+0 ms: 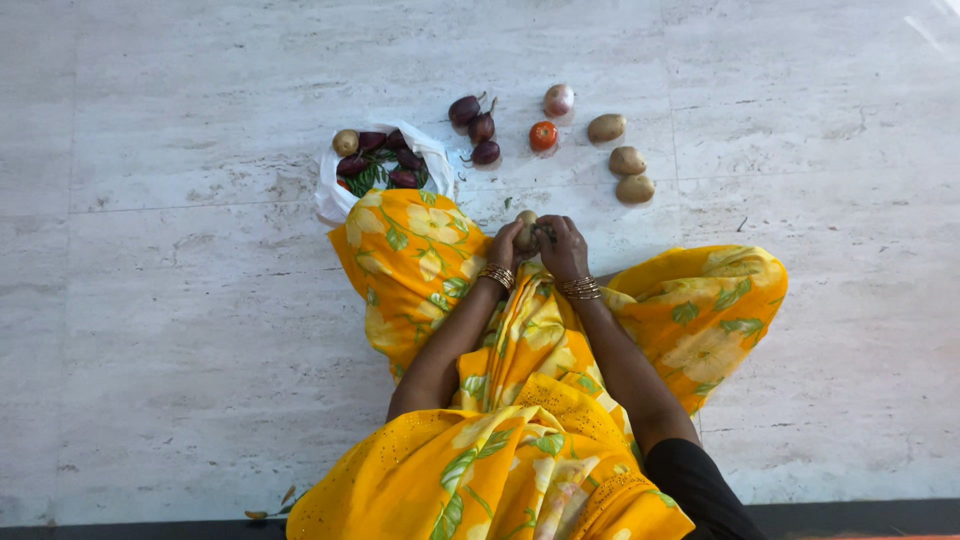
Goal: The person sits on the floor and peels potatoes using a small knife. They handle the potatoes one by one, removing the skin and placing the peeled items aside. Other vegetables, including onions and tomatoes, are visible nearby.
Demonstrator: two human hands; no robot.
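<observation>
I sit on a marble floor in a yellow flowered garment. Both hands meet in front of my knees around a small brown potato (526, 228). My left hand (505, 244) cups it from the left and my right hand (562, 248) grips it from the right, fingers curled over it. Gold bangles ring both wrists. What the right fingers press against the potato is hidden.
A white plastic bag (333, 196) at my left knee holds small purple eggplants, a potato and greens. On the floor beyond lie three eggplants (476, 126), an onion (558, 99), a tomato (543, 135) and three potatoes (625, 160).
</observation>
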